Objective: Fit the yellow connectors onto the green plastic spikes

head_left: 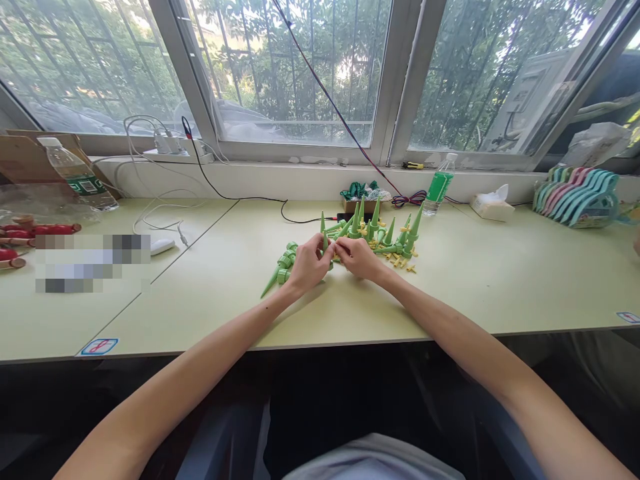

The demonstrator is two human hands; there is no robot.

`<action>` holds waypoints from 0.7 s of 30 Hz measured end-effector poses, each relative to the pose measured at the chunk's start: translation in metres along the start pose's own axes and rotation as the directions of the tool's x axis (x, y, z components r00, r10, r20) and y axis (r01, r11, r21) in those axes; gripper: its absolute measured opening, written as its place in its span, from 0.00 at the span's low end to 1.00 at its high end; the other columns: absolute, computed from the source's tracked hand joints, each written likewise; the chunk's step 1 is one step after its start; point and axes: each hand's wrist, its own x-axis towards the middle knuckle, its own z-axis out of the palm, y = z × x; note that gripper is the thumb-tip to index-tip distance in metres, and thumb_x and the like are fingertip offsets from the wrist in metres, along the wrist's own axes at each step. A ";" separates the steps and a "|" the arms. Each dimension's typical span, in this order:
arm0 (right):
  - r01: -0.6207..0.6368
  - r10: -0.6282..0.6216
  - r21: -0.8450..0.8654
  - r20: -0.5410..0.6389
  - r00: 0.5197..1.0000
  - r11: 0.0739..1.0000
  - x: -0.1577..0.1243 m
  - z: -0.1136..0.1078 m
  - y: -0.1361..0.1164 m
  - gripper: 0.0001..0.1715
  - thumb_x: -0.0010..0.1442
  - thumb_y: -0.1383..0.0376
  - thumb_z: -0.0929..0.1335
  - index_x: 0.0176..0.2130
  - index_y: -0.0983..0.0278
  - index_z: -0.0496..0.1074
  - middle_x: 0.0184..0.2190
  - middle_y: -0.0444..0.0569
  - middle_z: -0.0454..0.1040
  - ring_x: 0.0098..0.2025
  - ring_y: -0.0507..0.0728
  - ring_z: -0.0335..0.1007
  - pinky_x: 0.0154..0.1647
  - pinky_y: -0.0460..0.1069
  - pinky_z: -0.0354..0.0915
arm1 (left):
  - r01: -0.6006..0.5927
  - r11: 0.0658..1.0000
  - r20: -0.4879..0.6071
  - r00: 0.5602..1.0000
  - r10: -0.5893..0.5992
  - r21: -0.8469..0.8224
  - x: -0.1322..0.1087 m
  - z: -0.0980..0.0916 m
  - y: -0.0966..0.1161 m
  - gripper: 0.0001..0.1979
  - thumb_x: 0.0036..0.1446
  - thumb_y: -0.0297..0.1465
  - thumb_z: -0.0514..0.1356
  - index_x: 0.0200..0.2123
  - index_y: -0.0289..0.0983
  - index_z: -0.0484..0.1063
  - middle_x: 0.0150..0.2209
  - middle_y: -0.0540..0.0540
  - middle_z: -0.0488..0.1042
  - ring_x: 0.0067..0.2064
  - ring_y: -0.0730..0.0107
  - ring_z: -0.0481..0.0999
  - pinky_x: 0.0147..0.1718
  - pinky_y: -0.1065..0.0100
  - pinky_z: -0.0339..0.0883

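Near the middle of the table, my left hand (309,265) is closed around a green plastic plant-watering spike (325,241), its pointed tip upward. My right hand (359,257) meets it from the right with thumb and fingers pinched together; whatever lies between those fingertips is too small to make out. Behind and right of my hands is a heap of green spikes (414,230), some standing on their caps and some lying down. Small yellow T-shaped plastic pieces (411,269) are scattered among them. Several more capped spikes (271,283) lie left of my left hand.
Behind the heap are a small box with green and white material (367,192), a dark cable and a water bottle (439,185). Tissues (493,203) and coloured plastic items (575,198) stand right. Leftward are a white mouse (163,247), cables, another bottle (83,177) and red-and-wood objects (43,230).
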 end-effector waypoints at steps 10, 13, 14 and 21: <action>0.006 -0.006 0.000 0.009 1.000 1.000 0.000 0.000 0.000 0.19 0.68 0.60 0.60 0.26 0.62 0.61 0.19 0.41 0.63 0.23 0.50 0.53 0.29 0.47 0.51 | -0.008 1.000 -0.018 1.000 0.008 0.008 0.000 0.000 0.002 0.08 0.62 0.36 0.58 0.32 0.38 0.68 0.24 0.52 0.70 0.23 0.75 0.64 0.25 0.70 0.59; 0.009 -0.010 0.008 0.010 1.000 1.000 0.000 0.000 0.000 0.19 0.68 0.60 0.60 0.26 0.62 0.62 0.20 0.42 0.63 0.23 0.50 0.53 0.29 0.47 0.51 | -0.009 1.000 -0.020 1.000 0.010 0.017 0.000 -0.001 0.003 0.09 0.62 0.36 0.58 0.31 0.39 0.67 0.24 0.52 0.70 0.23 0.75 0.64 0.26 0.70 0.59; 0.010 -0.010 0.010 0.010 1.000 1.000 0.000 0.000 0.000 0.19 0.68 0.60 0.60 0.27 0.62 0.62 0.20 0.42 0.64 0.23 0.50 0.53 0.29 0.47 0.51 | -0.011 1.000 -0.022 1.000 0.011 0.022 0.000 -0.001 0.003 0.09 0.62 0.36 0.58 0.31 0.39 0.66 0.24 0.52 0.69 0.23 0.75 0.64 0.26 0.70 0.59; -0.005 0.004 0.016 0.016 1.000 1.000 0.000 0.000 -0.001 0.20 0.69 0.58 0.60 0.26 0.62 0.62 0.19 0.42 0.65 0.23 0.50 0.54 0.28 0.47 0.51 | -0.025 0.999 -0.058 0.998 0.027 0.038 0.000 -0.001 0.005 0.11 0.62 0.36 0.58 0.28 0.39 0.64 0.22 0.53 0.66 0.22 0.75 0.63 0.26 0.70 0.58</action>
